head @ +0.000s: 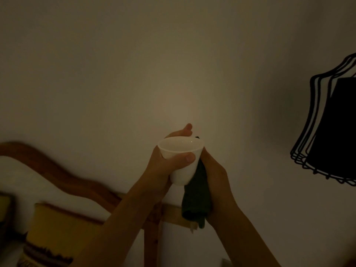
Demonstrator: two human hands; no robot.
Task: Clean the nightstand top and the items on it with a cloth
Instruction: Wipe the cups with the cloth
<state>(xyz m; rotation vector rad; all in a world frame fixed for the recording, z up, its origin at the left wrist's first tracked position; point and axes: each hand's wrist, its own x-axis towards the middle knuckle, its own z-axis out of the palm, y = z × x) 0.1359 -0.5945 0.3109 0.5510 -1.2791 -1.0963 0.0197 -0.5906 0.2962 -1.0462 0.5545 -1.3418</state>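
A small white cup [182,173] is held up in front of the wall, its mouth tilted toward me. My left hand [163,168] grips it, thumb across the front and fingers curled behind the rim. My right hand [214,176] holds a dark green cloth [196,197] against the cup's right side; the cloth hangs down below the cup. The nightstand top is out of view.
A curved wooden headboard [63,178] runs along the lower left, with a yellow pillow [57,228] below it. A black wire lampshade [331,128] hangs at the right edge. A plain wall [154,64] fills the background in dim light.
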